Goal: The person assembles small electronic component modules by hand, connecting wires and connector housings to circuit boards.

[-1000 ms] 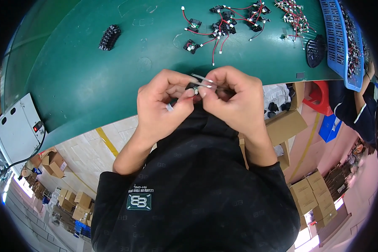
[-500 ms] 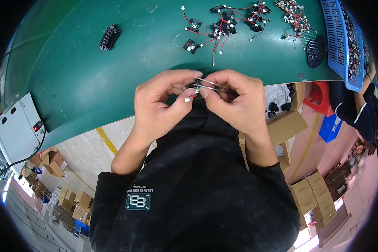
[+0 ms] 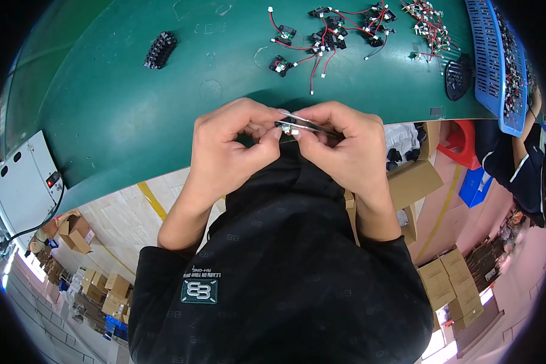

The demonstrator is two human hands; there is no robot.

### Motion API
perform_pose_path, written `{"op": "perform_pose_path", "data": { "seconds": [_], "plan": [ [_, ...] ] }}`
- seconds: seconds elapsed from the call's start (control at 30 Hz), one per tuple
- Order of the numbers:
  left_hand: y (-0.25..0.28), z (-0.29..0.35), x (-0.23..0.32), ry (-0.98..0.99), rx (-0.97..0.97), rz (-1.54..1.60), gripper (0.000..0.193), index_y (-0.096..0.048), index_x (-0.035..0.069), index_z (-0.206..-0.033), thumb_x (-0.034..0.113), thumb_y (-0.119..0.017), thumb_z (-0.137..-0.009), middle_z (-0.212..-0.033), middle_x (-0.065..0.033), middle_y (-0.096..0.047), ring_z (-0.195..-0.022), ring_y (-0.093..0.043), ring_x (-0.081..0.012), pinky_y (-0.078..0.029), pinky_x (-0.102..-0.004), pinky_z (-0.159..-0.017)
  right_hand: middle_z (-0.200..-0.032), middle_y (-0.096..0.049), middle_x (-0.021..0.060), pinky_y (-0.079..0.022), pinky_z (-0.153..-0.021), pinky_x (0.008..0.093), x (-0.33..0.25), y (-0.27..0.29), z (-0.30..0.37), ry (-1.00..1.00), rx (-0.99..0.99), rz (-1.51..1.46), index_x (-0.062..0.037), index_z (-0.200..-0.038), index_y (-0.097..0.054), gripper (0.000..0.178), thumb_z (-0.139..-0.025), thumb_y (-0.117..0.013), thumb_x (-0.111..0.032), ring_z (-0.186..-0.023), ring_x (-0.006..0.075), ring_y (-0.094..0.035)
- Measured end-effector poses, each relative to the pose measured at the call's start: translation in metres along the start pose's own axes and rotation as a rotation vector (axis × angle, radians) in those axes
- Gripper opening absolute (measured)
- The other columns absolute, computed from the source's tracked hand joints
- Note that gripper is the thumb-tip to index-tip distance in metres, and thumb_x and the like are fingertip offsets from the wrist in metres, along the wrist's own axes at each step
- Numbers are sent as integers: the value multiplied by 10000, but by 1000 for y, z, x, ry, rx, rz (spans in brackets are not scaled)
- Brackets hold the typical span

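A small black plastic part with a pale green-and-white face (image 3: 287, 129) is held up in front of the body, near the desk's close edge, and is gripped between the thumb and fingers of the left hand (image 3: 233, 136). Slim silvery metal tweezers (image 3: 302, 127) are clamped in the right hand (image 3: 343, 136), their long axis laid across the body, tips to the left and slightly to the far side. From the right hand, the part lies directly leftward, along the tweezers' line; the left hand is nearer to it. The two prongs are spread apart over the part; whether it is touched by them cannot be told. On the green, smooth-topped desk (image 3: 133, 121), a blue perforated plastic basket (image 3: 486, 54) is seen at the far right, filled with small black, white and red pieces (image 3: 511, 67). Below the desk's edge, white plastic wrapping (image 3: 404, 134) and black pieces (image 3: 394, 156) are held in a brown cardboard box (image 3: 415, 182).
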State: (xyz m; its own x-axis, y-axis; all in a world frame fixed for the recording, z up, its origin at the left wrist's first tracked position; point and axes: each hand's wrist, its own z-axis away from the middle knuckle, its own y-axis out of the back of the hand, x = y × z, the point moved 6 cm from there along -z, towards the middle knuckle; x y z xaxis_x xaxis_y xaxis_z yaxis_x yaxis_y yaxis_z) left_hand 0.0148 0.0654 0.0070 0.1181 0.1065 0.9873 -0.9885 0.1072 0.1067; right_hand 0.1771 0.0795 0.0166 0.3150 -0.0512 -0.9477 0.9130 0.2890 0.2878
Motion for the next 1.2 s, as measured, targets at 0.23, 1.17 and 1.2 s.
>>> {"op": "perform_pose_path", "data": {
  "seconds": [0.23, 1.17, 1.2],
  "plan": [
    [-2, 1, 0, -16, 18, -119, 184, -670, 6, -879, -62, -636, -711, -698, -23, -613, -563, -555, -49, -441, -203, -514, -664, -644, 26, -417, -459, 214, 1, -4, -1, -43, 33, 61, -21, -836, -660, 155, -705, -739, -44, -483, 55, -500],
    [-2, 0, -11, 38, 39, 117, 183, -641, -38, -930, -102, -627, -759, -807, -55, -653, -746, -636, -81, -522, -222, -670, -703, -614, -54, -336, -486, 158, 13, -10, -3, -78, -9, -198, -9, -867, -612, 150, -761, -701, 47, -560, -32, -412],
    [-1, -2, -11, 22, 30, 111, 179, -636, -40, -929, -105, -623, -763, -817, -57, -652, -751, -635, -83, -521, -223, -677, -703, -614, -54, -336, -486, 158, 12, -9, -4, -75, 4, -190, -9, -867, -612, 150, -761, -701, 47, -560, -32, -412]
  ]
}}
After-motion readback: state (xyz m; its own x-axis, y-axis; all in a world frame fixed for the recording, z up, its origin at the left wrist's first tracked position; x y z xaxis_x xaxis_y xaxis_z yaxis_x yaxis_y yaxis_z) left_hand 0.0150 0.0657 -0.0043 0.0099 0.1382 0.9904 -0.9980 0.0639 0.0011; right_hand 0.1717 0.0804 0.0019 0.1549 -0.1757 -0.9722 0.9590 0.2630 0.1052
